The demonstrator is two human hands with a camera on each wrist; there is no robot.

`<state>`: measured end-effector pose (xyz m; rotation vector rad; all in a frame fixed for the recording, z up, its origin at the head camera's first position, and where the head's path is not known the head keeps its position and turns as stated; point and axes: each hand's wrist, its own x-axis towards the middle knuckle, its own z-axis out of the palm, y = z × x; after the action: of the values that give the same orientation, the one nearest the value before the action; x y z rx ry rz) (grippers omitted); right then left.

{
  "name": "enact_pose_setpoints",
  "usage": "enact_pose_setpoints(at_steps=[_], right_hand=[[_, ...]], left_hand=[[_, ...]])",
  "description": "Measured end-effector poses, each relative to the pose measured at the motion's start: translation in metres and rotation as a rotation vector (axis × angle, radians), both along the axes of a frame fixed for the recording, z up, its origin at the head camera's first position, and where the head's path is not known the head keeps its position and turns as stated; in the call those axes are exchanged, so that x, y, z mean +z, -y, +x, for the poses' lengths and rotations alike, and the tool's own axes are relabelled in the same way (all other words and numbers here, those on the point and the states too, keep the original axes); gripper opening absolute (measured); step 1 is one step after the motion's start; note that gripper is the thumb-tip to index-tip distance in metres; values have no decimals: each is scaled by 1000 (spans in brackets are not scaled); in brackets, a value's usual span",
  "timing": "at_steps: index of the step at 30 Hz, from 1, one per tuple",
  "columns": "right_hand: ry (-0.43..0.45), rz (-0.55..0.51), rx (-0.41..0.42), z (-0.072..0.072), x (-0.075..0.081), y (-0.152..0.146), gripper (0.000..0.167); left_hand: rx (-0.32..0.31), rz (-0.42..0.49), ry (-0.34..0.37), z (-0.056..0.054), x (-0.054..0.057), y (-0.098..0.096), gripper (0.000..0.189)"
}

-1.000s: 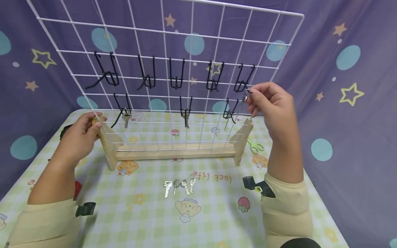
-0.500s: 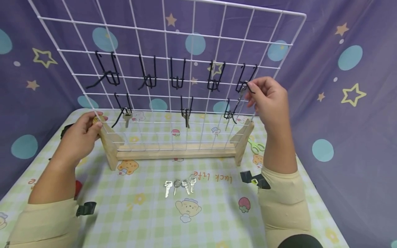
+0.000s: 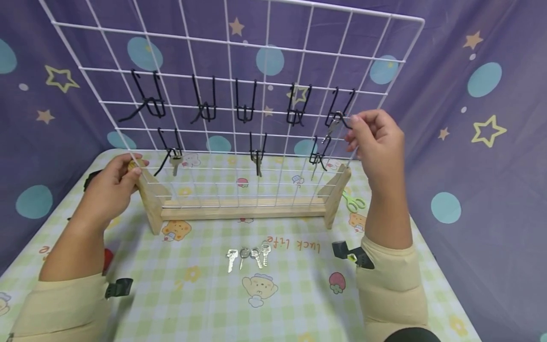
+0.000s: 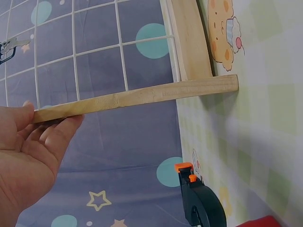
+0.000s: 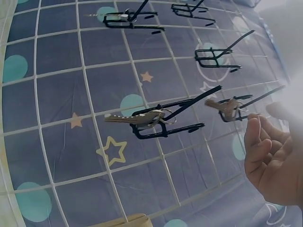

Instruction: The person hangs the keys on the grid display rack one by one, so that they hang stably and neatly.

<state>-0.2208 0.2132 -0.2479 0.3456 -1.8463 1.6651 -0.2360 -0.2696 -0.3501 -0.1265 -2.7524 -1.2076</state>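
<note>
Key: the key (image 3: 333,126) hangs by its ring on the upper-right hook (image 3: 332,107), right of centre in the head view.
Right hand: the right hand (image 3: 378,140) sits just right of that hook, fingers loosely bent; its grip is slack and appears to have hold of nothing, though contact with the hook tip is hard to tell.
Seating the ring: probably best slid well back along the prong towards the wire grid (image 3: 229,43), with the fingers then lifted straight off so they drag nothing.
Left hand: at left, the left hand (image 3: 112,190) pinches the wooden side support (image 3: 147,199) near its top; keeping that hold should steady the rack.
Forearms: right nearly upright, left slanting up from lower left.
Loose keys: four loose keys (image 3: 256,257) lie lower centre on the worktop (image 3: 188,313).
</note>
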Motion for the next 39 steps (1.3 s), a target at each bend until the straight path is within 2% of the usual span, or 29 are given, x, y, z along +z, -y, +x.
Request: enact_pose_setpoints(at_steps=[5, 8, 10, 14, 17, 21, 26, 29, 34, 39], right_hand=[[-165, -150, 93, 17, -9, 1, 18], [-246, -177, 153, 30, -16, 3, 19], [-274, -162, 226, 37, -21, 5, 19], [-273, -7, 396, 44, -33, 8, 17], [-204, 146, 496, 44, -43, 11, 14], [-72, 359, 553, 43, -57, 21, 9], [88, 557, 554, 39, -69, 41, 6], [200, 726, 532, 34, -78, 53, 8], [353, 1021, 495, 20, -105, 74, 14], [447, 1140, 486, 6, -132, 86, 13]], left_hand=[[5, 9, 6, 0, 1, -1, 56], [4, 9, 11, 0, 1, -1, 56], [4, 9, 13, 0, 1, -1, 56], [6, 8, 11, 0, 3, -2, 56], [2, 14, 8, 0, 3, -2, 56], [-5, 20, 2, 1, 3, -3, 56], [11, 8, -15, 1, 1, -2, 54], [15, 4, -19, 1, 0, -1, 54], [17, -5, -9, 1, 2, -2, 55], [18, -4, -13, 0, 0, -2, 55]])
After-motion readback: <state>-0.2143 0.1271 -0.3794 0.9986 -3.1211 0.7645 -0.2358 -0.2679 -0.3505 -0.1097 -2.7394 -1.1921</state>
